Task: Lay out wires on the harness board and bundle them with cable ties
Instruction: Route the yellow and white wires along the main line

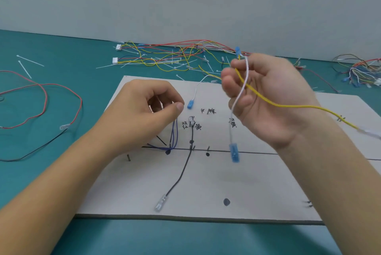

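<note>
"Curling round two wires, your right fingers [231,81] grip a yellow wire [288,106] and a white wire [232,122]. Your right hand [268,100] is raised above the harness board [206,184], palm toward you."

"And your left fingertips [179,107] pinch the top ends of the dark blue wires [174,135], with your left hand [142,114] low over the board at nine o'clock."

"How far along are you? Early, I'd judge. Only the black wire [181,174] lies fully routed. The dark blue wires are hooked at their lower pegs but you haven't let go of them."

"Nothing on the board is bundled yet. The loose cable ties [31,61] lie on the table at ten o'clock, well apart from your hands."

"Mind the directions. From your fingers the yellow wire runs long toward four o'clock, off past the board's right side. The white wire hangs straight to six o'clock, its blue terminal [234,152] pointing down near the drawn line."

"The black wire's long axis goes from the centre pegs toward seven o'clock, with its clear terminal [159,204] at the near end."

"So both raised wires need laying, then the ties."
</note>
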`<state>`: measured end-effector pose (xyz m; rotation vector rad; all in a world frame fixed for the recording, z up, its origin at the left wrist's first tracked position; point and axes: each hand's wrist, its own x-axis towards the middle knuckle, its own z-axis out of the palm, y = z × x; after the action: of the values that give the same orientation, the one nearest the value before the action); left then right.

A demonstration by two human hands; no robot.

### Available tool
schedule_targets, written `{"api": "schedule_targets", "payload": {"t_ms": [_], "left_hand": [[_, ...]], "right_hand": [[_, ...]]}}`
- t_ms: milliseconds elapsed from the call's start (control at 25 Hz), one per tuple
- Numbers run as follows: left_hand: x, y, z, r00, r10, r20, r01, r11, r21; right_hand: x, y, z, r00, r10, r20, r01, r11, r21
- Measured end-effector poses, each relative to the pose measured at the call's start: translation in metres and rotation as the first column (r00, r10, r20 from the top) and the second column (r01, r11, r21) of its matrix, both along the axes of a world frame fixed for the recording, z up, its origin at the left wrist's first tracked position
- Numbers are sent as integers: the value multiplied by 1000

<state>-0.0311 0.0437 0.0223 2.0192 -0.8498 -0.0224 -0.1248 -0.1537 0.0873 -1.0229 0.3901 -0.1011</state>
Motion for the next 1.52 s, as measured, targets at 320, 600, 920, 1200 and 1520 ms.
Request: {"api": "schedule_targets", "payload": {"t_ms": [320, 600, 920, 1200, 1520], "left_hand": [[3, 1, -2, 997, 79, 2, -78, 987, 137], [23, -23, 25, 999, -36, 22, 25, 930, 366], [100, -99, 7, 966, -227, 121, 47, 619, 784], [55, -76, 27, 996, -57, -68, 64, 994, 93], [14, -43, 21, 893, -256, -371, 230, 967, -113]], "right_hand": [[-2, -2, -42, 984, -121, -133, 82, 960, -268], [-11, 16, -46, 991, 81, -106, -102, 973, -205], [-16, 27, -47, 981, 115, -158, -139, 978, -153], [-16, 24, -45, 995, 8, -96, -36, 956, -291], [-16, 28, -53, 999, 9, -48, -32, 865, -500]]}}
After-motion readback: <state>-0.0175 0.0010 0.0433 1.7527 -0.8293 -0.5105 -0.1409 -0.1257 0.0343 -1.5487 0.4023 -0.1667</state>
